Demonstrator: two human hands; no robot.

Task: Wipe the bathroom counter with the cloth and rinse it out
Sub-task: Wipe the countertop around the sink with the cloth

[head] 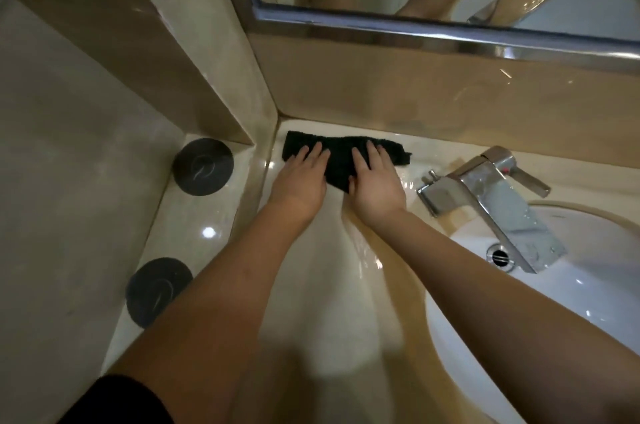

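Observation:
A black cloth (341,153) lies spread flat on the cream bathroom counter (311,285), in the back left corner against the wall. My left hand (300,177) presses flat on the cloth's left part, fingers spread. On the cloth's right part rests my right hand (375,181), also flat with fingers extended. Wet streaks shine on the counter just behind my right wrist. To the right are the chrome faucet (485,195) and the white sink basin (571,302).
Two dark round discs (203,167) (157,292) sit on the lower ledge at the left. A mirror with a chrome frame (433,32) hangs above the backsplash. The sink's overflow hole (499,255) shows beneath the faucet spout.

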